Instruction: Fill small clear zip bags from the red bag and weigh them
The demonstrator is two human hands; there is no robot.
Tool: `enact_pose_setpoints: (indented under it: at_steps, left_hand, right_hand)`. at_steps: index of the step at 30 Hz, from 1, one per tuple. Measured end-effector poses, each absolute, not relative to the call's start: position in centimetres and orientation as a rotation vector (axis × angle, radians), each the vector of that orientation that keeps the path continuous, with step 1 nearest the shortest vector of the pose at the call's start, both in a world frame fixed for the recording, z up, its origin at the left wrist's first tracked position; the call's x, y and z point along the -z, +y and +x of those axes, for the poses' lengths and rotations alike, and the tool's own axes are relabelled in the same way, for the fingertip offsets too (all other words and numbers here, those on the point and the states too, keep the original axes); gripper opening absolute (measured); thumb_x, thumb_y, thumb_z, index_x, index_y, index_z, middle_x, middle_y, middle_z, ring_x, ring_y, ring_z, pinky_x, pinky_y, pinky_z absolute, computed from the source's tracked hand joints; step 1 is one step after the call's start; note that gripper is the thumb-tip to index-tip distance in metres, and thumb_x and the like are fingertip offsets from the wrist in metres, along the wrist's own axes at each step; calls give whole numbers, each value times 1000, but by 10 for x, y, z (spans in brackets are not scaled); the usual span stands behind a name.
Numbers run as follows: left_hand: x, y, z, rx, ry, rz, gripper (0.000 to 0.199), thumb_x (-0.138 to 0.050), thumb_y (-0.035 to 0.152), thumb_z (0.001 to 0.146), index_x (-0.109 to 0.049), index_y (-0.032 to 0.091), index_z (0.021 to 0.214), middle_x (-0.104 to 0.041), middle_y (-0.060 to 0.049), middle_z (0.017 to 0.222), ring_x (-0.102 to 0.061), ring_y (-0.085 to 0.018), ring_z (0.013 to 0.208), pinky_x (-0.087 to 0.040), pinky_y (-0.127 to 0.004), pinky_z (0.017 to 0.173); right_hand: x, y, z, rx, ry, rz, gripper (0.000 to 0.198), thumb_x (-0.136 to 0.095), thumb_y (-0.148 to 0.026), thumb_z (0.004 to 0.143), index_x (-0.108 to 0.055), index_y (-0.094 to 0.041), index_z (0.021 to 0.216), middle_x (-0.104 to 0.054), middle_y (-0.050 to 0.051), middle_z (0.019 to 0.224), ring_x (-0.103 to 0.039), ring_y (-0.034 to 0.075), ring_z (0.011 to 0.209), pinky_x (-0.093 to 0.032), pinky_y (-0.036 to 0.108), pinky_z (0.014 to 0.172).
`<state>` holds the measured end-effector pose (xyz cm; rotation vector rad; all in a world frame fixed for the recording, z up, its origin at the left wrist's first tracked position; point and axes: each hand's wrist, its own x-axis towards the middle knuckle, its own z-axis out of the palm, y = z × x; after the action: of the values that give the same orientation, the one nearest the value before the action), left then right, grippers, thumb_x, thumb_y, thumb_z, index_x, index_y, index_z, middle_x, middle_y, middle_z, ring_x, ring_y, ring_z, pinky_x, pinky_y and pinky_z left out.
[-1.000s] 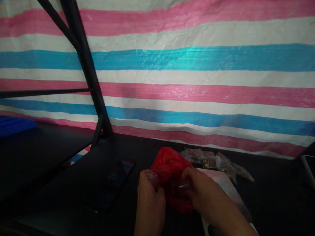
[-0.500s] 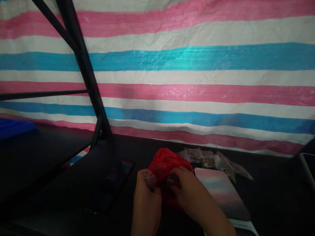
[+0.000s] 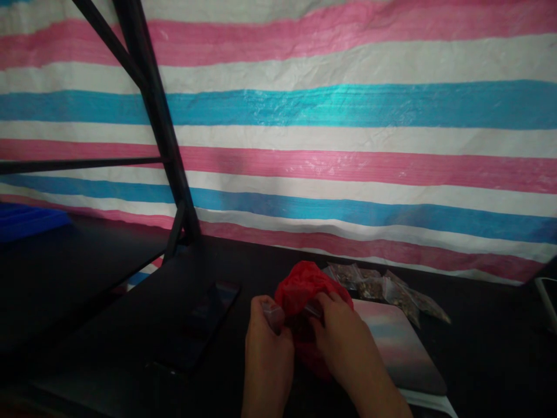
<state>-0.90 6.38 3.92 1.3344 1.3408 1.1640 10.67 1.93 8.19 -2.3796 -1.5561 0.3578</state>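
Note:
A crumpled red plastic bag [image 3: 307, 281] stands with its mouth toward me on the black table. My left hand [image 3: 268, 363] is closed on a small clear plastic bag [image 3: 273, 316] at the left side of that mouth. Reaching into the opening from the right, my right hand [image 3: 348, 339] has its fingers curled on another shiny clear plastic bag [image 3: 312, 309], partly hidden by the fingers. What lies deeper in the red bag is too dark to make out.
Several clear zip bags [image 3: 372, 287] with brownish bits lie behind the red bag. A flat scale with a shiny plate [image 3: 402, 342] is at the right, a dark phone [image 3: 200, 325] at the left. A black metal frame [image 3: 161, 122] rises beside a blue tray [image 3: 32, 222].
The view has shifted slightly, so the scene sits a little further right. My right fingers have moved slightly at the clear bag in the red bag's mouth; my left hand keeps its hold.

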Motion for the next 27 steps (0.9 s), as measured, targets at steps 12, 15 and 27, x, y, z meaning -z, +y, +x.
enact_pose_setpoints:
  at_steps: [12,15,27]
  left_hand:
    - [-43,63,-21,-1218,1245,1335,27,-53,11,67,-53,25,90,-59,4,72,-58,-18,65,-49,-30,62]
    - [-42,65,-23,-1219,1198,1290,23,-59,20,66,-53,25,87,-55,5,70,-55,-17,64,-48,-28,59]
    - [-51,65,-30,-1249,1094,1051,26,-67,29,60,-53,23,81,-49,8,70,-47,-11,63,-45,-22,56]
  right_hand:
    - [-85,10,112,-302,-1789,-2219,56,-51,8,77,-76,-21,117,-70,12,135,-60,29,131,-47,39,108]
    - [-76,17,113,-316,-1774,-2201,59,-54,10,72,-76,-20,118,-71,12,133,-60,28,131,-46,38,108]
    - [-65,27,112,-366,-1695,-2060,51,-54,5,77,-76,-22,115,-75,7,128,-64,27,125,-47,37,104]
